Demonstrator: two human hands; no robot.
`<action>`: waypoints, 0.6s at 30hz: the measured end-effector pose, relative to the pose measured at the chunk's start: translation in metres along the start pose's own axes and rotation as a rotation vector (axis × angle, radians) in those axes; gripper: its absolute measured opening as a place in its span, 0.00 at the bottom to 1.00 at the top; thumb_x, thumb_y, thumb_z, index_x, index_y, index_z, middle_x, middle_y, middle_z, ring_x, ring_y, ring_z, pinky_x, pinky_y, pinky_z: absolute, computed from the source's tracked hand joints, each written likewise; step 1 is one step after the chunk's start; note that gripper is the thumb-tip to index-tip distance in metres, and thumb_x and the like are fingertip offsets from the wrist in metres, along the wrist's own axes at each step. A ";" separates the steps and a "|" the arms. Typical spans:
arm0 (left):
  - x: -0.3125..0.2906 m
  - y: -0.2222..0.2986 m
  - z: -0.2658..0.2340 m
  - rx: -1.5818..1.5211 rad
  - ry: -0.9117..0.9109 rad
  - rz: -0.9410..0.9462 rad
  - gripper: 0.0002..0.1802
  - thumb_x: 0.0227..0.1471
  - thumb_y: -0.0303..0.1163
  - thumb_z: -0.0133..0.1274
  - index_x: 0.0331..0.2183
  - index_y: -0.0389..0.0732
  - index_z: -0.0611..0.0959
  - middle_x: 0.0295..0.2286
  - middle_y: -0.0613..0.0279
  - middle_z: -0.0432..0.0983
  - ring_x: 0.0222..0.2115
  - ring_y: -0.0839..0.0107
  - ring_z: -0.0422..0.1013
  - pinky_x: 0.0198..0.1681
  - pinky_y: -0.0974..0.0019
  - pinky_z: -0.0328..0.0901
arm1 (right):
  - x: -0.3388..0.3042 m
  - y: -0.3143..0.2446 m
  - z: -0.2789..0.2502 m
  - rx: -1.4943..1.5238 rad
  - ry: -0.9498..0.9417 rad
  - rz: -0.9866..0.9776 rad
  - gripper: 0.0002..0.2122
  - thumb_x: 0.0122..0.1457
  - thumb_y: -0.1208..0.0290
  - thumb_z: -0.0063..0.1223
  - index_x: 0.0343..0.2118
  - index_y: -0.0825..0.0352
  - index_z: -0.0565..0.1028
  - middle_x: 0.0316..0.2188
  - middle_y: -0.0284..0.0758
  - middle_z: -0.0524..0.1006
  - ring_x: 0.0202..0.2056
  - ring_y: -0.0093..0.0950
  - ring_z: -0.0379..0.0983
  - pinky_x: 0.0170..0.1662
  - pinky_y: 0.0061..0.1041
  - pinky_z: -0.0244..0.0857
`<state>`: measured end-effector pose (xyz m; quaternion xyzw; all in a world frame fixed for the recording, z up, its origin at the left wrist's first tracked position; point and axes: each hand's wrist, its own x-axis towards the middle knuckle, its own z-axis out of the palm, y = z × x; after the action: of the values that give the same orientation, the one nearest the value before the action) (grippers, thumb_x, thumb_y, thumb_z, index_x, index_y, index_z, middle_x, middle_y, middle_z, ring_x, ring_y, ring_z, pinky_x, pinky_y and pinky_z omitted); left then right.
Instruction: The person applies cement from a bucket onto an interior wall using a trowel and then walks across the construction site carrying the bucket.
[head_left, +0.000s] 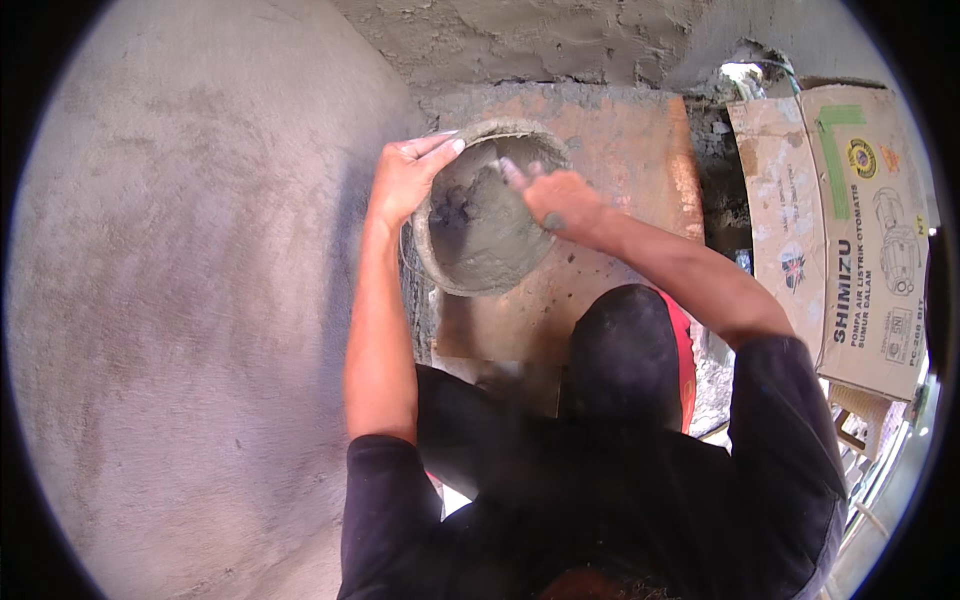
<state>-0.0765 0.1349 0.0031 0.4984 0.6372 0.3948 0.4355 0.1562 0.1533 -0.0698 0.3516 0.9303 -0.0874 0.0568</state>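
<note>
A round bucket (424, 262), its rim caked with grey, is tipped so that its mouth faces me. Wet grey mortar (497, 232) coats the inside and lies in it. My left hand (408, 180) grips the upper left of the rim, thumb over the edge. Over the mouth, on the right side, my right hand (563, 203) is closed, with its fingers toward the mortar. A small pale shape shows at those fingertips, blurred, so what they hold cannot be made out. Grey smears mark the right hand.
Under the bucket is a mortar-spattered orange-brown board (625, 150). A smooth plastered wall (200, 270) rises close on the left, and rough plaster (540, 40) runs along the far side. A cardboard box (835, 230) stands at the right. My dark-clothed knee (625, 350) is near the board.
</note>
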 end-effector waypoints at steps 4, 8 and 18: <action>0.002 -0.016 -0.005 -0.024 0.154 0.007 0.21 0.53 0.35 0.63 0.44 0.29 0.84 0.37 0.57 0.82 0.38 0.75 0.74 0.44 0.72 0.68 | -0.027 -0.001 0.072 -0.129 -0.182 -0.255 0.29 0.56 0.75 0.51 0.61 0.74 0.59 0.36 0.47 0.79 0.35 0.40 0.80 0.36 0.39 0.74; -0.009 -0.030 -0.012 -0.130 0.255 -0.021 0.21 0.52 0.35 0.63 0.43 0.29 0.84 0.37 0.57 0.82 0.38 0.75 0.75 0.45 0.72 0.67 | -0.011 0.014 0.012 -0.004 -0.182 -0.119 0.20 0.55 0.73 0.54 0.51 0.74 0.70 0.35 0.47 0.80 0.34 0.40 0.81 0.36 0.39 0.74; -0.022 -0.014 0.037 0.062 0.298 0.114 0.21 0.52 0.37 0.63 0.43 0.30 0.84 0.38 0.52 0.83 0.40 0.72 0.76 0.48 0.70 0.66 | -0.092 0.046 0.027 0.601 0.010 0.082 0.19 0.62 0.64 0.48 0.53 0.68 0.70 0.33 0.51 0.78 0.38 0.47 0.77 0.42 0.43 0.69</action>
<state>-0.0423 0.1129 -0.0180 0.4830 0.6773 0.4686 0.2974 0.2567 0.1220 -0.0862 0.3902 0.8482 -0.3547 -0.0510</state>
